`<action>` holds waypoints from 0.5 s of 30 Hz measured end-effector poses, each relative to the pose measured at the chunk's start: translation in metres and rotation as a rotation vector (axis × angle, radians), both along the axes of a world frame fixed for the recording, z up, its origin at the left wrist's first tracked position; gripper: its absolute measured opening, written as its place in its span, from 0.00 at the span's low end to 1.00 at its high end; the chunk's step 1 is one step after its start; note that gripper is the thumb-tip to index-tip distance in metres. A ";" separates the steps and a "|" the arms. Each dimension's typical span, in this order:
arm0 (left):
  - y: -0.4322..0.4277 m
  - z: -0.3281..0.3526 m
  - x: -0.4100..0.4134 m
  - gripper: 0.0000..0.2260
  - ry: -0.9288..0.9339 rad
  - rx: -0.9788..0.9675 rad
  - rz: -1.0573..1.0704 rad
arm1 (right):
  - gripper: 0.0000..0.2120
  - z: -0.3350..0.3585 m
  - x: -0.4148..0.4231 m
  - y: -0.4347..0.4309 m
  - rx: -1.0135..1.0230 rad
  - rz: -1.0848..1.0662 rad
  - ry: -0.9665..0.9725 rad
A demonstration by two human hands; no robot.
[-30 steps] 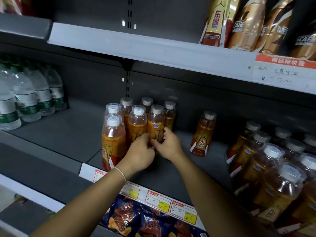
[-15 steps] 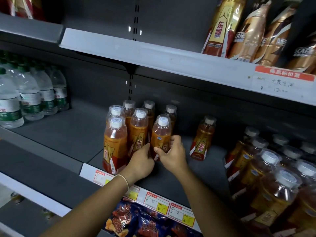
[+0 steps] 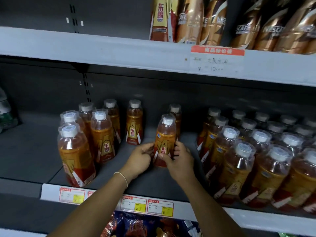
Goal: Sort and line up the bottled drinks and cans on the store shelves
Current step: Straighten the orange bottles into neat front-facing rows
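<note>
An orange drink bottle (image 3: 165,134) with a white cap stands upright on the dark middle shelf (image 3: 34,147). My left hand (image 3: 141,159) holds its lower left side and my right hand (image 3: 179,159) grips its lower right side. Directly behind it stands another bottle (image 3: 176,112), mostly hidden. A lone bottle (image 3: 134,122) stands to the left. Further left is a cluster of several same bottles (image 3: 100,134), the nearest one (image 3: 75,154) at the shelf front. A dense block of the same bottles (image 3: 256,151) fills the right.
The upper shelf (image 3: 102,48) carries tall gold and brown coffee bottles (image 3: 193,19) and a paper price label (image 3: 217,60). Price tags (image 3: 147,205) line the middle shelf's front edge. Snack bags (image 3: 145,226) lie below. Green-labelled water bottles (image 3: 5,112) stand at far left.
Both hands carried one bottle out of the left cluster to the right, setting it in front of the lone bottle near the right block. The camera swung right and closer.
</note>
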State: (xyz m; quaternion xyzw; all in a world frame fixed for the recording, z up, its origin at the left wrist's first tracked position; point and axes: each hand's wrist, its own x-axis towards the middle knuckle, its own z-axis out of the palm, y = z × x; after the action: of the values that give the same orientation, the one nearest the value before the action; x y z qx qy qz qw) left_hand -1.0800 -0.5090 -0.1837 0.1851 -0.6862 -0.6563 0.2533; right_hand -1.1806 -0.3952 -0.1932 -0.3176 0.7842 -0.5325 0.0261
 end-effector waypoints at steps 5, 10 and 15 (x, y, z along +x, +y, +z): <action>-0.001 -0.008 -0.023 0.28 0.018 0.005 -0.009 | 0.31 0.002 -0.015 0.001 0.047 -0.011 -0.031; -0.003 -0.020 -0.031 0.28 -0.003 -0.203 0.021 | 0.32 0.001 -0.016 -0.005 0.055 -0.013 -0.047; -0.006 -0.024 -0.033 0.28 -0.018 -0.279 -0.015 | 0.31 0.001 -0.021 -0.010 0.048 -0.045 -0.048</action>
State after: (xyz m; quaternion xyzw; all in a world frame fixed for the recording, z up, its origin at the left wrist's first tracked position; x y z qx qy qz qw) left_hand -1.1130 -0.5149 -0.2075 0.1487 -0.7742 -0.5548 0.2657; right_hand -1.2020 -0.4054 -0.1924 -0.2864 0.8029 -0.5212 0.0403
